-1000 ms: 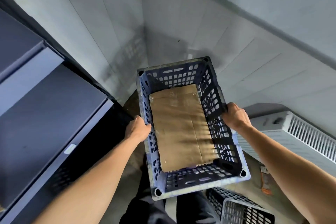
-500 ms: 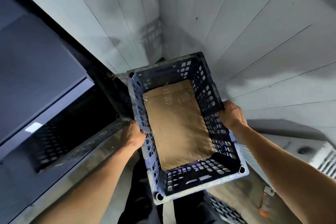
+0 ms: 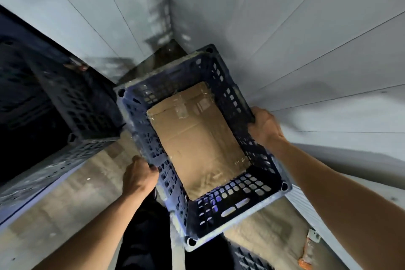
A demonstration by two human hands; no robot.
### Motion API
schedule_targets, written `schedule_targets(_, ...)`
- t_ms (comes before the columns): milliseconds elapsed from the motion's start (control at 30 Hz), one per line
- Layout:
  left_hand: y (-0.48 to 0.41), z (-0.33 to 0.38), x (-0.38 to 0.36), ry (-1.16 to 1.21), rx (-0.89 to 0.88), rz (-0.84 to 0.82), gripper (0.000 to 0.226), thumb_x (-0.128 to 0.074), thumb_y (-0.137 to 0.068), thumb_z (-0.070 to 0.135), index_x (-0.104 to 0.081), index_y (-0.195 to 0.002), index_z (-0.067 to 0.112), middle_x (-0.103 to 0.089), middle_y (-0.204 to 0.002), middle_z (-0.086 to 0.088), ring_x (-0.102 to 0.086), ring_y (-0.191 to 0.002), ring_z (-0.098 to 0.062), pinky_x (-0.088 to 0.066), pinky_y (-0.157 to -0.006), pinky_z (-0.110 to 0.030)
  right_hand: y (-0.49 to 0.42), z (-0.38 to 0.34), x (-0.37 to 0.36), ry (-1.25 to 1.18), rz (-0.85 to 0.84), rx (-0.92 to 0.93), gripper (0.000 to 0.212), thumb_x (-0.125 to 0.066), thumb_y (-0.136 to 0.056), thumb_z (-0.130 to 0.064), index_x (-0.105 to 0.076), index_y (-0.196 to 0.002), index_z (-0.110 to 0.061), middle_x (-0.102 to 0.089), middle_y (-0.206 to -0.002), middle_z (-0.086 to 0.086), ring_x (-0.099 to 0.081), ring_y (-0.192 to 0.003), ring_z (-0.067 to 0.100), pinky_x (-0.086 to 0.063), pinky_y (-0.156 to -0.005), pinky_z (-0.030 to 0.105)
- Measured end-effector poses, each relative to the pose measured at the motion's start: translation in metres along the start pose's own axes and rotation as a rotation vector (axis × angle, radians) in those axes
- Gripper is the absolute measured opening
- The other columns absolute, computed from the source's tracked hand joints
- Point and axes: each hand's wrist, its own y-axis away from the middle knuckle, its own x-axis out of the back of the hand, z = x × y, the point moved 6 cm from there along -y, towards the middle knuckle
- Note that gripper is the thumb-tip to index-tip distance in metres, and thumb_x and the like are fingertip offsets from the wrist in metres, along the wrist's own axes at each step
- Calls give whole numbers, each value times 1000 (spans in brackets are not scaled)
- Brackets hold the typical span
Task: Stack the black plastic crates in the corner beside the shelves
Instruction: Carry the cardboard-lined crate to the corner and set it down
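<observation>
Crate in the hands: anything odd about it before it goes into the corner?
The crate is not empty: a flat sheet of taped cardboard lines its bottom. The crate is tilted, held by the left hand and right hand on its long sides. No damage visible.

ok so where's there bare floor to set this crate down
Bare floor lies in the wall corner beyond the black perforated plastic crate, and left between it and the dark shelf unit. Crowded below: another crate.
</observation>
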Motion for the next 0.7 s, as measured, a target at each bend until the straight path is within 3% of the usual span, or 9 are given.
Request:
schedule_targets(133,-30,-1,-46,-10,37,-18,21,-58,-92,22,-53,-96,2,-61,-75,-10,-59,-59,-21,-36,-44,-26,-38,24,-35,-29,4,32,26,-57,-84,-14,-63,-109,-18,-64,-98,6,-59,-84,22,-43,-73,26)
schedule_targets(300,-60,0,-87,4,44,-37,24,-56,-80,33,-60,-83,10,-68,-66,-4,-65,-56,-25,-52,-48,-30,-69,45,-55,-12,18,85,27,-58,-87,-15,-63,-113,-18,-66,-99,9,-61,-87,26,-49,-77,30)
schedule_targets(433,-71,11,-104,54,43,-68,17,-61,-91,24,-61,-82,9,-69,-70,-5,-67,-58,-20,-41,-43,-22,-85,49,-63,-56,10,86,37,-59,-87,-14,-61,-124,-17,-68,-107,9,-62,-89,23,-49,-78,27)
schedule_targets(533,-81,11,-113,78,53,-74,17,-62,-89,24,-64,-90,7,-71,-72,-4,-70,-60,-20,-43,-42,-20,-96,49,-70,-46,-17,105,46,-58,-88,-12,-54,-133,-15,-65,-116,10,-61,-99,24,-46,-83,25)
schedule_targets(700,-86,16,-116,154,44,-78,16,-65,-85,24,-65,-82,9,-73,-77,-8,-72,-68,-25,-60,-60,-38,-108,50,-75,-53,21,77,48,-58,-89,-10,-52,-136,-10,-63,-122,12,-60,-106,27,-40,-82,20)
